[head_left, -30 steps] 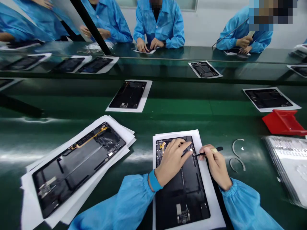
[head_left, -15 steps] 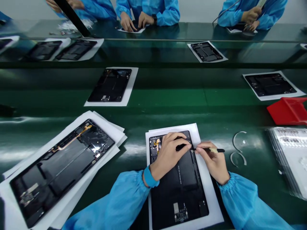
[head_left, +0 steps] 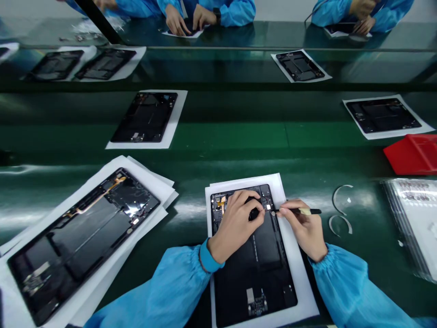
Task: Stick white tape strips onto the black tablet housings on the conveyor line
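An opened black tablet (head_left: pixel 273 269) lies on white sheets (head_left: pixel 302 287) in front of me, its inner parts showing. My left hand (head_left: pixel 235 221) is over its upper part, thumb and forefinger closed in a ring. Whatever they pinch, if anything, is hidden. From the right, my right hand (head_left: pixel 303 223) grips a slim black pen-like tool (head_left: pixel 309 211) with a pale band. Its tip points left at the tablet's upper right edge, close to a small bright square part (head_left: pixel 268 207); contact is too small to tell.
At left, another opened tablet (head_left: pixel 99 232) rests on stacked sheets. Two curved clear strips (head_left: pixel 336 200) lie right of my hand, near clear plastic trays (head_left: pixel 418 218) and a red bin (head_left: pixel 411 155). More tablets lie farther back, including one tablet (head_left: pixel 146 116); co-workers' hands (head_left: pixel 189 20) work opposite.
My left fingertips have drawn slightly left, away from the tool tip, uncovering the small bright square part. The right hand keeps nearly the same place and grip. The view has shifted a little.
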{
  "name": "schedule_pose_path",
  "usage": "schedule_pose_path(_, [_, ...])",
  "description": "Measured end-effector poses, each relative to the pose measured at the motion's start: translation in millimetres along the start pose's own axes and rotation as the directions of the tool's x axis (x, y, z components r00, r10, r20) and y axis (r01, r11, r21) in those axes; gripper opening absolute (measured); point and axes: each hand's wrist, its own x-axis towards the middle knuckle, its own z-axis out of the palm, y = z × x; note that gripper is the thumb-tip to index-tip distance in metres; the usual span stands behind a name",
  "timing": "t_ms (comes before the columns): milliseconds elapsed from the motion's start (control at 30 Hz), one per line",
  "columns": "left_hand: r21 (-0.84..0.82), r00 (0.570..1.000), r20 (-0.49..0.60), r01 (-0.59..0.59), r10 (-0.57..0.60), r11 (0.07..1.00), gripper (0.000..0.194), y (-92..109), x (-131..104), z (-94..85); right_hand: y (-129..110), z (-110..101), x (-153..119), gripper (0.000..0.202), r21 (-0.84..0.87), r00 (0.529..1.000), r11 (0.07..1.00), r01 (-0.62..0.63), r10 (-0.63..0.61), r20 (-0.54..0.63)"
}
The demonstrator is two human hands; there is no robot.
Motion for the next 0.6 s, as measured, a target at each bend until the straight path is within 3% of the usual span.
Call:
schedule_pose_path(267, [0.008, 1.000, -0.012, 0.027, -0.027, 1.000, 0.012, -0.6, 0.4, 4.0, -2.6, 1.8, 2.1, 0.017, 0.031, 0.994, 0.999, -0.014, 0.018, -0.111])
schedule_pose_path(600, [-0.027, 0.998, 0.010, 0.055, -0.055, 0.998, 0.012, 1.3, 5.4, -1.3, -2.9, 1.8, 7.4, 0.019, -0.029, 0.997, 0.997, -0.078, 0.079, 0.024])
